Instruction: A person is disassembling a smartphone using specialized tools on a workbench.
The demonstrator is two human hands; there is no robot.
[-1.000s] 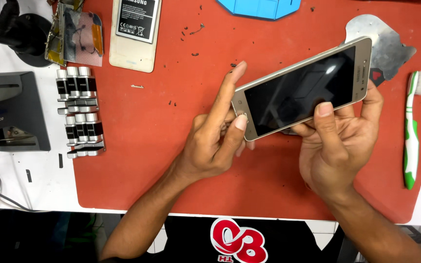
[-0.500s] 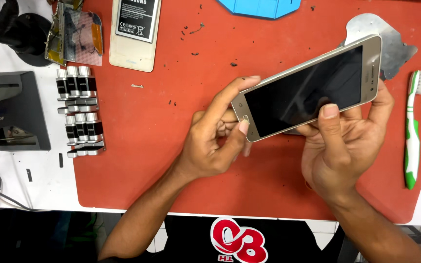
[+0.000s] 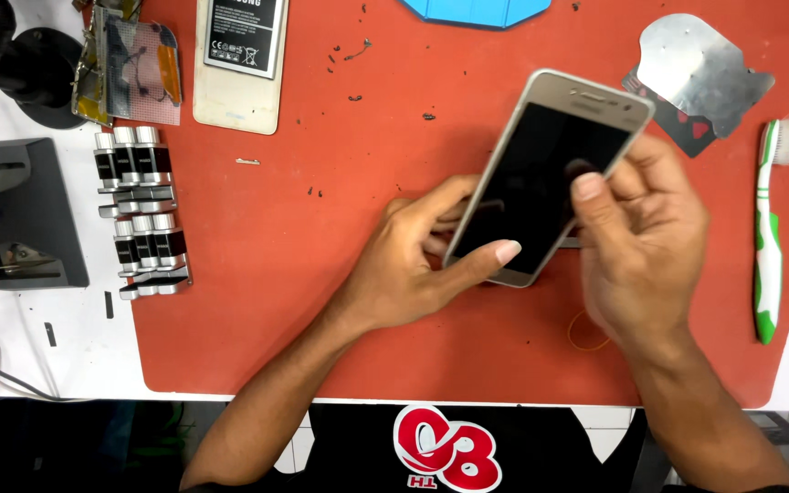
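A gold smartphone [image 3: 541, 173] with a dark screen faces up above the red work mat [image 3: 321, 301]. It is tilted, its top end pointing up and to the right. My left hand [image 3: 417, 265] cradles its lower end, thumb lying across the bottom of the screen. My right hand [image 3: 646, 237] grips the right edge, its thumb pressed on the glass near the middle.
A phone battery on a white back cover [image 3: 241, 57] lies at the mat's top left beside a small circuit part [image 3: 134, 68]. Rows of metal clips [image 3: 142, 210] sit at the left edge. A metal plate [image 3: 698, 75], a green toothbrush [image 3: 767, 233] and a blue object [image 3: 477, 11] are nearby.
The phone has swung from lying nearly sideways to standing steeper, its top now pointing up-right. My left thumb moved onto the lower screen and my right hand shifted up the right edge.
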